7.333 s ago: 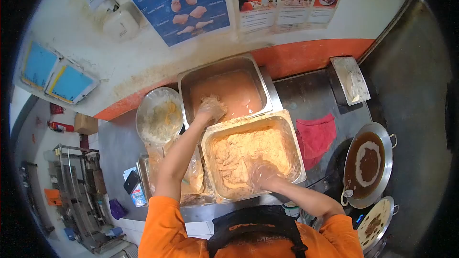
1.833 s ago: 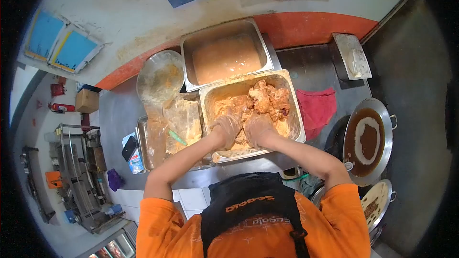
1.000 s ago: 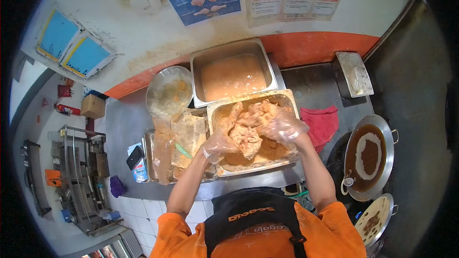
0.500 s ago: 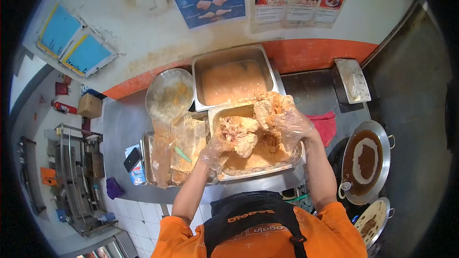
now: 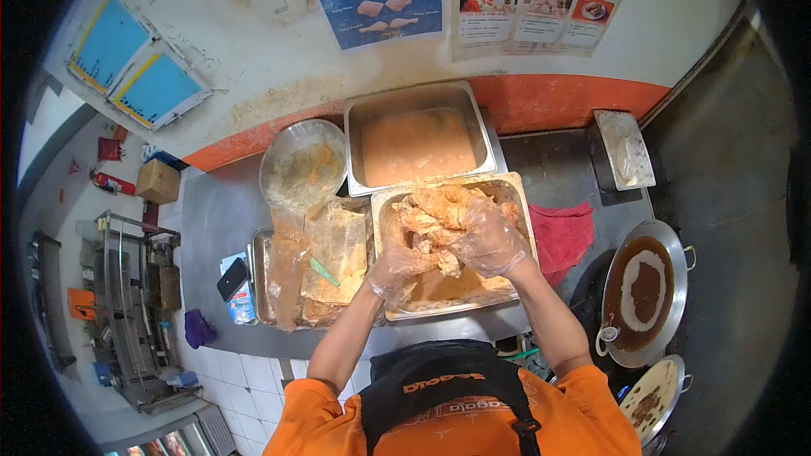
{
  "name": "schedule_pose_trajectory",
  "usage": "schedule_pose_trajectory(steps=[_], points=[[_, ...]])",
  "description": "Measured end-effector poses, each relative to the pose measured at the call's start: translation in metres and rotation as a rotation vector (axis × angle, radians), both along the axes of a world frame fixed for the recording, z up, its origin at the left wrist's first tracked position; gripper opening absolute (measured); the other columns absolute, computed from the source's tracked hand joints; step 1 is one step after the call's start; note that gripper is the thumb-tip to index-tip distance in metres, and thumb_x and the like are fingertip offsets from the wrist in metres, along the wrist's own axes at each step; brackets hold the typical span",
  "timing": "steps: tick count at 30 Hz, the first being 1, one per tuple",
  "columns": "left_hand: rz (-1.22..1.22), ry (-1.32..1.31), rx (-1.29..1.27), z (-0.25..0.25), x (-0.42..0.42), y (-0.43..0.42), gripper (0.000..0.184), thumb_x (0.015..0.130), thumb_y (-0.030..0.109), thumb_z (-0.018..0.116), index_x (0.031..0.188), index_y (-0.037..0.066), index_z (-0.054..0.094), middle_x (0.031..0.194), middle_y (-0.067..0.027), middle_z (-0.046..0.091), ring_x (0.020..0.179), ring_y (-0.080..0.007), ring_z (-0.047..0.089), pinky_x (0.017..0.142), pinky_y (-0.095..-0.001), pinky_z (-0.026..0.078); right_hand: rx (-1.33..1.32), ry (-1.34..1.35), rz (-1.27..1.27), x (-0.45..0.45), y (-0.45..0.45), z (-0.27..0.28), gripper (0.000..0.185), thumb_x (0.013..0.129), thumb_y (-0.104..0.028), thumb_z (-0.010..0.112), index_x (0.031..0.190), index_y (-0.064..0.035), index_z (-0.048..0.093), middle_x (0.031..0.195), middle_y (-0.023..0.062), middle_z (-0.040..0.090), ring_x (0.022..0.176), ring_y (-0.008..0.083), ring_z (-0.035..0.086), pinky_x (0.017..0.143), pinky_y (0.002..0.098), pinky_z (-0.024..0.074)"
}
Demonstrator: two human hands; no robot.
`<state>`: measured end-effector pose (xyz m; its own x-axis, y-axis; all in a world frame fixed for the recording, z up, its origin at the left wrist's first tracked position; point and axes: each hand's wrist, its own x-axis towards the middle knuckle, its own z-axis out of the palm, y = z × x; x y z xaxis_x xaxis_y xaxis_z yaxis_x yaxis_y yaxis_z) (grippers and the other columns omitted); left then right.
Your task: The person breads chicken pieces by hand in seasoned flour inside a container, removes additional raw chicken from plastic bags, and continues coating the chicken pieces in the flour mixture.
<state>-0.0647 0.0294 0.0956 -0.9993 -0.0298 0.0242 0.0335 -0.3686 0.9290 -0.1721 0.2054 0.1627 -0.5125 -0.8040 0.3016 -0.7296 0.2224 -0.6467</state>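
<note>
Flour-coated chicken pieces (image 5: 439, 213) are bunched together above a metal tray of flour (image 5: 394, 313). My left hand (image 5: 397, 263), in a clear plastic glove, grips them from the left. From the right, my right hand (image 5: 490, 241), gloved too, is closed around more of the coated pieces. Its fingertips are partly hidden by the chicken. Directly behind stands a deep metal pan (image 5: 353, 133) of cloudy orange liquid. A round sieve-like bowl (image 5: 283, 171) with floury residue lies to its left.
Floury plastic bags (image 5: 338, 241) lie on a tray at left, beside a phone (image 5: 232, 279). A red cloth (image 5: 563, 239) is right of the flour tray. Two wide pans stand at the right, one (image 5: 680, 304) with brown oil. A metal box (image 5: 626, 150) sits behind.
Since half a second ago, my hands have come closer together and the right one has moved down and left. The two held clumps of chicken now meet over the flour tray.
</note>
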Motion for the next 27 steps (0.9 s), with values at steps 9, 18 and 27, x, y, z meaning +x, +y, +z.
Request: schedule_pose_trajectory(steps=[9,18,27], points=[[0.036,-0.284,0.658,0.022,0.023,0.005,0.065,0.083,0.003,0.071,0.143,0.004,0.044,0.130,-0.0119,0.059,0.117,-0.0244,0.062,0.098,-0.0376,0.054,-0.250,-0.270,0.079,-0.009,-0.009,-0.002,0.039,0.083,-0.012,0.071,0.118,0.0012,0.063,0.115,0.0171,0.067,0.104,0.0280,0.065,0.090,0.0390,0.0515],[0.196,-0.285,0.879,0.047,0.007,0.016,0.057,0.102,0.044,0.052,0.137,-0.001,0.049,0.131,-0.0158,0.061,0.117,-0.0296,0.062,0.100,-0.0441,0.054,-0.064,0.074,-0.003,0.005,-0.016,-0.002,0.035,0.090,-0.028,0.067,0.119,-0.0083,0.069,0.114,0.0126,0.070,0.109,0.0312,0.064,0.098,0.0439,0.0474],[0.201,-0.237,0.816,0.013,0.000,0.008,0.049,0.103,0.039,0.050,0.136,0.003,0.052,0.128,-0.0144,0.063,0.113,-0.0272,0.064,0.096,-0.0421,0.056,-0.222,-0.014,-0.110,0.018,-0.016,-0.015,0.047,0.084,-0.025,0.073,0.125,-0.0021,0.063,0.126,0.0203,0.063,0.116,0.0400,0.059,0.100,0.0482,0.0452]])
